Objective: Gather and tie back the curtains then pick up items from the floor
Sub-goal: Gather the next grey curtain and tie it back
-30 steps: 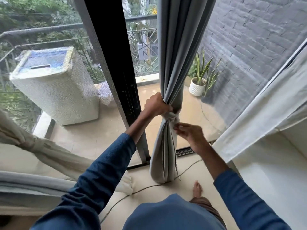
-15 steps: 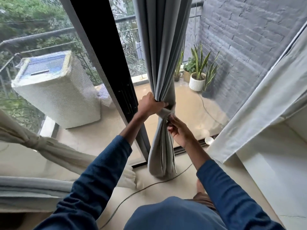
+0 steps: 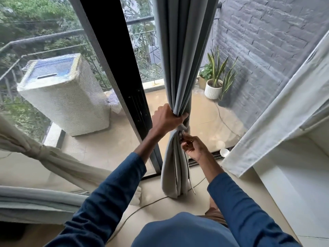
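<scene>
Two blue sleeves [image 3: 110, 202] are stretching forward above a thin cable [image 3: 142, 209] that is lying on the floor. The right hand [image 3: 195, 148] is pinching the lower edge of the knot [image 3: 184, 128] with curled fingers. Just above, the left hand [image 3: 167, 118] is gripping the grey curtain [image 3: 179, 68], bunching its folds beside the black door frame [image 3: 114, 50]; the curtain's tail is hanging to the floor. Beyond the glass, a covered appliance [image 3: 65, 97] and a potted plant [image 3: 213, 88] are standing on the balcony.
</scene>
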Demonstrator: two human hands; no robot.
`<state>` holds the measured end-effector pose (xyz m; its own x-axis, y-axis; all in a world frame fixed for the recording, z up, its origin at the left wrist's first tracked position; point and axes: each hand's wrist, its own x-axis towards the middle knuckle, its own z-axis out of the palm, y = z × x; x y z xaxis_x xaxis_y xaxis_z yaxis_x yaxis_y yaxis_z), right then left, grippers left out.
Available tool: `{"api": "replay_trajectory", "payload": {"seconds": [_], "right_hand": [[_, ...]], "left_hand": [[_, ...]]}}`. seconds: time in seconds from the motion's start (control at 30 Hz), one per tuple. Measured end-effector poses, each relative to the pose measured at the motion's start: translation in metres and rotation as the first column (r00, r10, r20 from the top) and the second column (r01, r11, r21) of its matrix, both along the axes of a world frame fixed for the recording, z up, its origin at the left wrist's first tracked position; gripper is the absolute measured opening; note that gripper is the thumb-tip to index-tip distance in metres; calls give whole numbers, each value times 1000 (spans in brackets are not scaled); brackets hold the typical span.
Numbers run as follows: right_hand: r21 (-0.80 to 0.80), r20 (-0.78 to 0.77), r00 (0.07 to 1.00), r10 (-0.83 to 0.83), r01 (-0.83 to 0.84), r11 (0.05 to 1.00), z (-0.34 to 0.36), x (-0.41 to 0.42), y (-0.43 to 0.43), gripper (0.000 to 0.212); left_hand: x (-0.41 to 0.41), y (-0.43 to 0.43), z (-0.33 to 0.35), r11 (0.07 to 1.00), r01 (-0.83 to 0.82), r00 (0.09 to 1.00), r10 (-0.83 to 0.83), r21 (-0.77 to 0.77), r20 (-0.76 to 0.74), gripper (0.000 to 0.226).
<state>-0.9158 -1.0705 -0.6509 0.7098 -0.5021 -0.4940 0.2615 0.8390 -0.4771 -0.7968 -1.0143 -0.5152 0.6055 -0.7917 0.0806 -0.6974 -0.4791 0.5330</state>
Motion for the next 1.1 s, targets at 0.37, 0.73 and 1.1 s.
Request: {"api": "replay_trajectory", "payload": {"seconds": [0.37, 0.73, 1.1], "right_hand": [[-85, -100, 983, -156, 148, 985, 13, -25, -22, 3], [-172, -118, 971, -205, 184, 968, 39, -84, -37, 29], [-504, -235, 947, -218, 73, 861, 73, -182, -82, 33]], "left_hand": [[7, 5, -16, 965, 257, 947, -263, -58, -185, 66], [-40, -12, -50, 963, 265, 896, -229, 44, -381, 63], [-110, -54, -50, 888, 454, 795, -369, 68, -482, 30]]}}
